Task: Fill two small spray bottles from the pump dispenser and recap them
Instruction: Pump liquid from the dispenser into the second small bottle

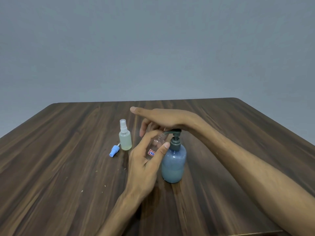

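Note:
A blue pump dispenser (173, 163) with a dark pump head stands mid-table, partly full of pale liquid. My right hand (160, 117) lies flat, palm down, on the pump head with straight fingers. My left hand (144, 160) grips a clear uncapped spray bottle (156, 144) with a red-and-white label, tilted, its neck right at the pump spout. A second spray bottle (125, 137), capped and holding pale greenish liquid, stands upright to the left. A loose blue spray cap (113, 151) with its dip tube lies on the table beside that bottle.
The dark wooden table (68, 150) runs to a back edge before a plain grey wall. A few small crumbs dot the wood near the left forearm. A wet-looking patch darkens the surface below the left wrist.

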